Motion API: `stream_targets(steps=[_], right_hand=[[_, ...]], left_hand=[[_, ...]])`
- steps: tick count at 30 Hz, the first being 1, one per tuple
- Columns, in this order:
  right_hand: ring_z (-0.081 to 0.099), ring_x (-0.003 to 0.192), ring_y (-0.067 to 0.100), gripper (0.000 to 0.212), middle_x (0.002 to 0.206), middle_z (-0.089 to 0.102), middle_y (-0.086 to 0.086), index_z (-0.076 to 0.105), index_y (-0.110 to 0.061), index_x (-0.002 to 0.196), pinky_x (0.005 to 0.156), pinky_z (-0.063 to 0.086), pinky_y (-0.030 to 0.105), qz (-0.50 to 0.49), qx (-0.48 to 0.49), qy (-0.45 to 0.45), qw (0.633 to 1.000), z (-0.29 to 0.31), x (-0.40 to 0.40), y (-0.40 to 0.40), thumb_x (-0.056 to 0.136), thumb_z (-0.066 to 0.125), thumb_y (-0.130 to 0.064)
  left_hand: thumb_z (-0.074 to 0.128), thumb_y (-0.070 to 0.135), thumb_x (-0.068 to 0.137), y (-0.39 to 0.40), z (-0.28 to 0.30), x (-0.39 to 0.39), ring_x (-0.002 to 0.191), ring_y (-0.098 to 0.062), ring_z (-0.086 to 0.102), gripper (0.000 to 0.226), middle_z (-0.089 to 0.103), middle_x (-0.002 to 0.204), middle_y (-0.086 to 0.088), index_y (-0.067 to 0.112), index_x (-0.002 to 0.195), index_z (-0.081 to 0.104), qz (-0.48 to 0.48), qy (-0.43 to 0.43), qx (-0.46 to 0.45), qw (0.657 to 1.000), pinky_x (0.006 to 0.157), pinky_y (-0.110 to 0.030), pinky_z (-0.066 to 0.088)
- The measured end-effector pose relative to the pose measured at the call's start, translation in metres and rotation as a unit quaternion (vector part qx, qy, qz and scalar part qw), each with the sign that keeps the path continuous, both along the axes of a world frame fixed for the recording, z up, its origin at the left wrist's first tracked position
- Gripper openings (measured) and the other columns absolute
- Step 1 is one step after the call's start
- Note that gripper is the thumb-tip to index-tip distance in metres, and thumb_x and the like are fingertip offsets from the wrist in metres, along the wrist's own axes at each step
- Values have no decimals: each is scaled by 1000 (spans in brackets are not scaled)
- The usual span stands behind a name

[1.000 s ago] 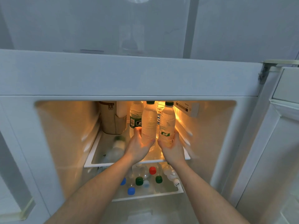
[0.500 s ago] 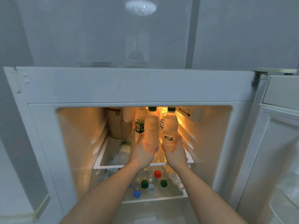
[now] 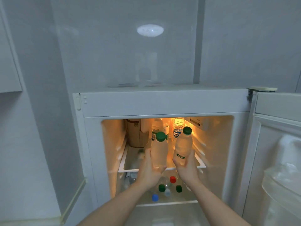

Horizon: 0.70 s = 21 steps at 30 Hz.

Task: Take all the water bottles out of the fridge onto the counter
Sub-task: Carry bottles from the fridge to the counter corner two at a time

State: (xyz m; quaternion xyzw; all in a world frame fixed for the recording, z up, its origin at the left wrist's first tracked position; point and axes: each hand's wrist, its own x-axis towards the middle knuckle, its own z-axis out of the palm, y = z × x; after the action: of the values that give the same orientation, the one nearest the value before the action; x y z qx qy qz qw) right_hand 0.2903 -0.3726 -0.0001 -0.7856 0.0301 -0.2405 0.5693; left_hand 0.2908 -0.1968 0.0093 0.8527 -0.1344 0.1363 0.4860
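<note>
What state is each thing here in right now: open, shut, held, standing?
Fridge: lit inside.
Door: open.
Left hand: grips left bottle, capped, tilted.
Right hand: grips right bottle, capped, tilted.
Back bottles: standing on shelf.
Lower bottles: capped.

left hand (image 3: 149,172) bare | right hand (image 3: 187,171) bare | forearms unsleeved

You see warm yellow light glowing far inside the white open fridge (image 3: 162,105); the grey room stays dim, and near edges look blurry.
</note>
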Motion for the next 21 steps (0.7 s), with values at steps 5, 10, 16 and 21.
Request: stream_targets(steps=[5,10,16,21], right_hand=[[60,115,9,66,123,61,-10,38,-32,136,95,47,33,44,40,-40,997,9,-61,27,88,81,-18],[69,107,6,58,113,71,-13,54,-34,125,89,55,30,100,68,-55,991,10,-146,62,82,86,-12],[71,103,6,56,111,75,-14,61,-30,123,84,55,28,194,39,16,980,-11,-260,107,78,89,-9],[69,103,2,52,107,76,-16,66,-32,114,85,59,36,284,-14,88,955,-36,-326,151,75,90,-6]], left_hand=[[86,32,79,32,3,-83,104,1,61,64,62,112,20,37,125,42,4,7,-64,998,77,-13,51],[86,25,76,86,-3,-184,107,0,65,63,68,115,19,42,124,50,7,23,-118,993,86,-17,53],[86,14,79,157,-21,-320,109,-2,67,56,70,117,20,31,123,57,55,77,-138,986,94,-24,53],[87,15,77,208,-47,-423,108,0,67,57,69,115,23,34,122,58,152,101,-124,975,85,-8,49]])
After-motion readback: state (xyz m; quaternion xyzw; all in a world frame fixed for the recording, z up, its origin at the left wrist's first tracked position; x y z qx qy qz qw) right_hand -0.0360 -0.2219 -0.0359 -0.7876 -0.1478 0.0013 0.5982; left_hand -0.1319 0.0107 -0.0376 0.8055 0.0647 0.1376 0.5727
